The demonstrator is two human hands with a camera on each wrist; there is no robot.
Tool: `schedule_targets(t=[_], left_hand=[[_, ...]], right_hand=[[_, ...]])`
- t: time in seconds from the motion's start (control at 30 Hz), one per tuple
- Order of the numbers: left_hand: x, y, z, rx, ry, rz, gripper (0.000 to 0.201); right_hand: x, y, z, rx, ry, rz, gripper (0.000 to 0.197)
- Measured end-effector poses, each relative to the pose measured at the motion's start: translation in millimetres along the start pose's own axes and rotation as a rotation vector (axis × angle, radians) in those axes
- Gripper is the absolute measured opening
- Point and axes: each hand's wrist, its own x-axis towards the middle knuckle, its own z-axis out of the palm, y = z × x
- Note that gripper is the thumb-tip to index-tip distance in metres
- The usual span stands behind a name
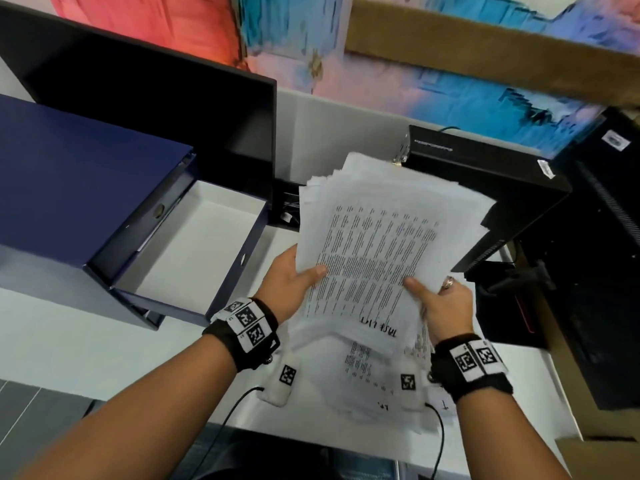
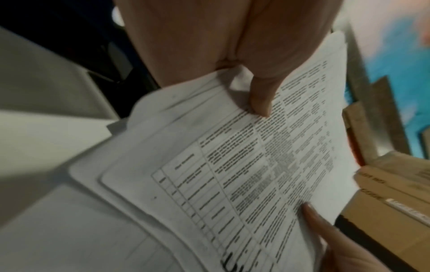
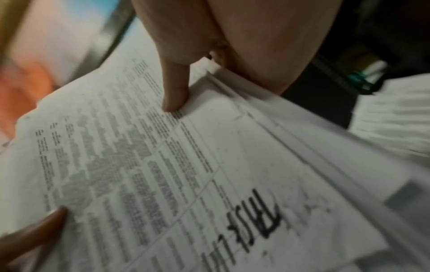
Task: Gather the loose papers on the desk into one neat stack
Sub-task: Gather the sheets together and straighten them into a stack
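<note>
A thick, uneven bundle of printed papers is held above the white desk, its sheets fanned at the far end. My left hand grips its left edge, thumb on the top sheet. My right hand grips the right edge the same way. In the left wrist view the bundle of papers shows a printed table under my thumb. The right wrist view shows the papers with a handwritten heading. More loose sheets lie on the desk under the bundle.
An open dark blue file box with a white inside stands at the left. A dark monitor rises behind it. A black computer case lies at the right, and brown cardboard boxes lie beyond.
</note>
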Motion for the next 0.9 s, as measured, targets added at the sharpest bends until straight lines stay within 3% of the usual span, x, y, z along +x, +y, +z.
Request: schedule_targets(t=[0.07, 0.17, 0.27, 0.4, 0.43, 0.5, 0.57, 0.6, 0.67, 0.77, 0.9], left_hand=[[3.6, 9.6, 1.6, -0.033, 0.044, 0.059, 0.027], [5.7, 3.6, -1.0, -0.009, 0.089, 0.091, 0.037], [3.7, -29.9, -0.9, 0.087, 0.073, -0.016, 0.045], [-2.4, -64.5, 10.4, 0.211, 0.041, -0.175, 0.032], [-0.9, -67.0, 12.9, 0.221, 0.060, -0.186, 0.031], [5.2, -64.0, 13.9, 0.275, 0.110, -0.167, 0.029], [13.2, -59.7, 11.7, 0.330, 0.142, -0.133, 0.017], [15.9, -56.0, 10.0, 0.346, 0.147, -0.122, 0.009], [19.5, -52.7, 4.0, 0.366, 0.185, -0.118, 0.016], [18.3, -47.2, -8.6, 0.318, 0.218, -0.149, 0.016], [8.9, -41.9, -14.5, 0.234, 0.221, -0.206, 0.004]], right_hand=[[-5.8, -17.2, 0.1, 0.075, 0.029, -0.117, 0.017], [-11.7, -14.0, 4.1, 0.088, 0.033, -0.121, 0.021], [-12.7, 17.4, 10.1, 0.008, 0.014, -0.015, 0.027], [-3.3, 63.3, 6.7, -0.129, -0.011, 0.050, 0.020], [3.5, 74.6, -0.9, -0.230, -0.039, 0.064, 0.024], [20.1, 95.2, -22.3, -0.443, -0.073, 0.132, 0.051], [39.0, 108.7, -48.1, -0.566, 0.043, 0.219, 0.080], [47.6, 113.0, -60.7, -0.657, 0.124, 0.254, 0.086], [62.1, 120.1, -81.3, -0.892, 0.203, 0.353, 0.093], [76.2, 133.4, -96.7, -1.113, 0.134, 0.491, 0.110], [88.1, 140.8, -103.2, -1.200, 0.101, 0.479, 0.117]])
